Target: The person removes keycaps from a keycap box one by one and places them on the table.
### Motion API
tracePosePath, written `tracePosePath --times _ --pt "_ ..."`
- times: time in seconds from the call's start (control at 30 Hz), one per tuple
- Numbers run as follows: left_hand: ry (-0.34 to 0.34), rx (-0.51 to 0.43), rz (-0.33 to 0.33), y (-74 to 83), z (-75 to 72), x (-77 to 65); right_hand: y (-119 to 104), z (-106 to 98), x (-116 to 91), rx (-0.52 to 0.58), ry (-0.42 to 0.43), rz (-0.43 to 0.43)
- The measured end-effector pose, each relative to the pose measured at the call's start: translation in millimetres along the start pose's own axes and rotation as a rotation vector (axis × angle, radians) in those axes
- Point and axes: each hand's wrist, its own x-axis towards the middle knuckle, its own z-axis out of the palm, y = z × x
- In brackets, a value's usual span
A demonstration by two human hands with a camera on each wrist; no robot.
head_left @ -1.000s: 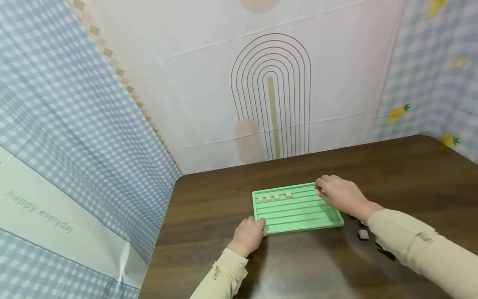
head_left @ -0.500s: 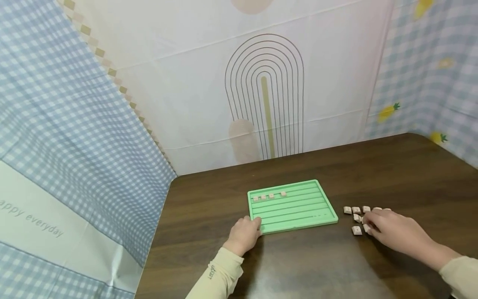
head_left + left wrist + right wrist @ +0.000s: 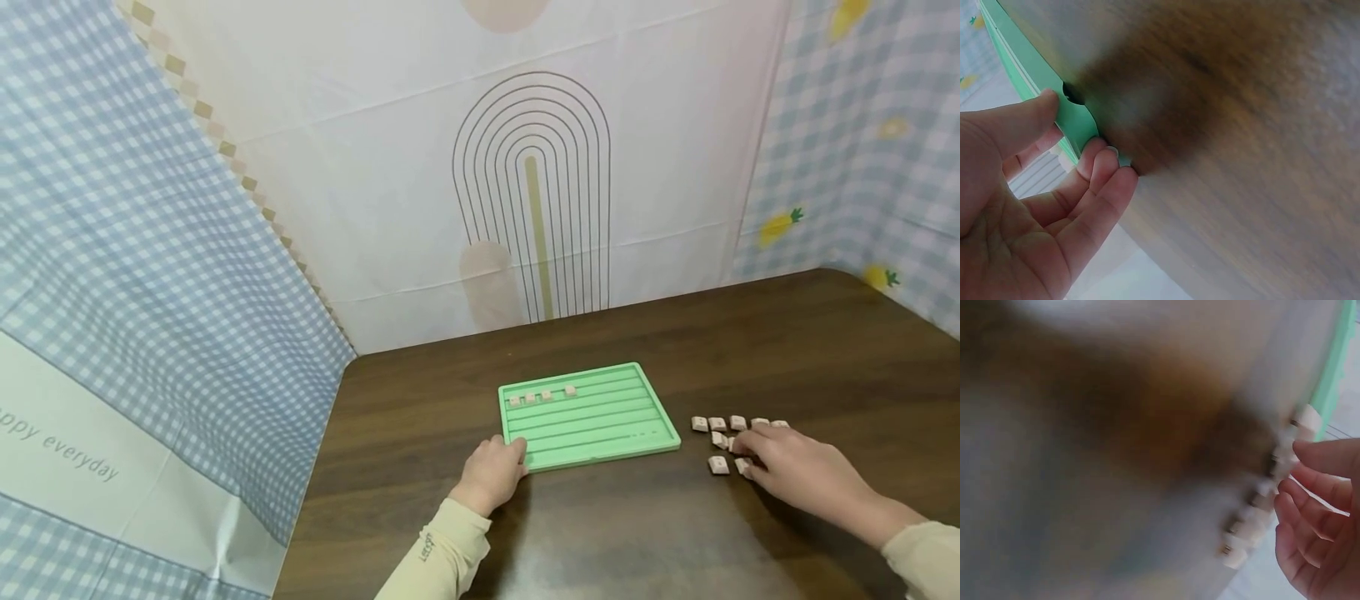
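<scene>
A green grooved tray [image 3: 592,417] lies on the table, with several small pale keycaps [image 3: 530,398] along its top row at the left. My left hand [image 3: 489,475] grips the tray's near left corner, thumb on one face and fingertips at the underside in the left wrist view. To the right of the tray, my right hand [image 3: 806,471] is over a group of loose keycaps [image 3: 717,465]. Its thumb and loosely bent fingers [image 3: 1316,500] are close against the keycaps in the right wrist view; no keycap shows clearly held, and the hand covers some of them.
The dark wooden table [image 3: 420,400] extends around the tray. Behind it hangs a white cloth [image 3: 375,208] with an arch print, with checked blue cloth [image 3: 187,250] at the left and more at the right.
My right hand has moved from the tray's far right corner to the loose keycaps on the right, then shifted only slightly. The left hand stays at the tray's corner.
</scene>
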Motion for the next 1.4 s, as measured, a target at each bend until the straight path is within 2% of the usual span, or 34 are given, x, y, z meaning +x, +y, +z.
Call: tracePosePath --times 0.13,0.3,0.5,0.63,0.73,0.83,0.93,1.03,1.4 --pt "0.014 0.026 0.013 0.6 0.7 -0.9 -9 -10 16 0.045 -0.01 0.013" --pt "0.036 0.067 0.027 0.8 0.7 -1.0 -34 -11 63 0.095 0.002 -0.028" --pt "0.03 0.071 0.025 -0.6 -0.5 -1.0 -75 16 127 0.18 -0.043 -0.127" --pt "0.033 0.087 0.045 -0.2 0.2 -0.9 -101 36 152 0.153 -0.05 -0.156" --pt "0.048 0.094 0.065 0.3 1.0 0.0 -113 45 161 0.087 -0.029 -0.129" --pt "0.058 0.101 0.071 -0.1 1.8 0.4 -121 50 166 0.026 -0.049 -0.077" --pt "0.052 0.111 0.067 0.0 1.2 0.0 -124 54 168 -0.032 -0.069 -0.048" --pt "0.043 0.12 0.065 1.4 0.1 -0.3 -123 56 168 -0.074 -0.056 -0.044" --pt "0.019 0.11 0.053 1.3 0.2 0.3 -121 55 170 -0.07 -0.002 -0.038"
